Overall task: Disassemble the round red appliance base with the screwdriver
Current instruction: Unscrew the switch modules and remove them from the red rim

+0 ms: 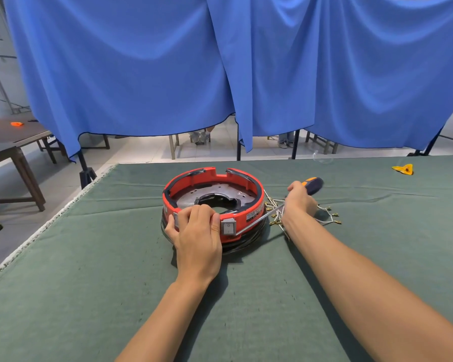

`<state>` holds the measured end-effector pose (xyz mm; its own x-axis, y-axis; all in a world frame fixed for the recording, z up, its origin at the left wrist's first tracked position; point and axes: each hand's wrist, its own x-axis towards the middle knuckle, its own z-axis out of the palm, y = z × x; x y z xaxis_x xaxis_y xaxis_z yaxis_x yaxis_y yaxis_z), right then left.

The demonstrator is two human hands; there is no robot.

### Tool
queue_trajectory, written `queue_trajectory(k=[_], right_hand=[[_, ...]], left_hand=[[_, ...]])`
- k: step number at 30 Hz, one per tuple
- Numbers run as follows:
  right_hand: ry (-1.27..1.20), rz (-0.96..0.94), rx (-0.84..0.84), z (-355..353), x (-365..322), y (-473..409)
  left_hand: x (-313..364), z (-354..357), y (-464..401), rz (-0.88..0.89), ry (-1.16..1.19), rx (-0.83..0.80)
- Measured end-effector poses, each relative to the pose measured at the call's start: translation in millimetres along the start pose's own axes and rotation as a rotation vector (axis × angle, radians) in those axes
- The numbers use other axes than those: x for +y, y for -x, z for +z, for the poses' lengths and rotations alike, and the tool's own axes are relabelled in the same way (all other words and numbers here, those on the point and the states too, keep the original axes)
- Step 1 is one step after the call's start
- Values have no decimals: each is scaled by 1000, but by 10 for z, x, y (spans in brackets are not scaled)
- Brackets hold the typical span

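The round red appliance base [246, 184] sits in the middle of the green table, with a dark metal plate inside and a black cord wound under it. A grey rocker switch [228, 226] is on its near wall. My left hand [194, 231] grips the near rim just left of the switch. My right hand [300, 201] holds the screwdriver [313, 184] by its orange and dark handle. The metal shaft slants down and left, and its tip touches the right edge of the switch.
Loose white wires with brass terminals [330, 214] lie on the green cloth [115, 283] right of the base. A yellow scrap [404, 169] lies at far right. Blue curtains hang behind the table. A wooden table [13, 142] stands at left.
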<state>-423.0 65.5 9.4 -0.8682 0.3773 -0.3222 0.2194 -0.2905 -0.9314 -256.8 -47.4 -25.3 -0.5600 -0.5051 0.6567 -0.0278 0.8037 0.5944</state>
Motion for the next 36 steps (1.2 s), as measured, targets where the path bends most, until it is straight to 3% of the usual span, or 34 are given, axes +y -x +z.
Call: queue_trajectory(k=[25,28,33,36], right_hand=[[-81,-138,-25,-152,-204,321],[-61,-237,-55,-242,-366,440],[31,-578,-191,-183,-649,832],[86,-657,-210,-125,-653,953]], left_hand=[[-25,-44,-15,-1,4,-24],[-23,-40,-19,-5,-4,-27],[-24,-59,-5,-10,-7,-42],[-5,-70,-3,-10,13,-44]])
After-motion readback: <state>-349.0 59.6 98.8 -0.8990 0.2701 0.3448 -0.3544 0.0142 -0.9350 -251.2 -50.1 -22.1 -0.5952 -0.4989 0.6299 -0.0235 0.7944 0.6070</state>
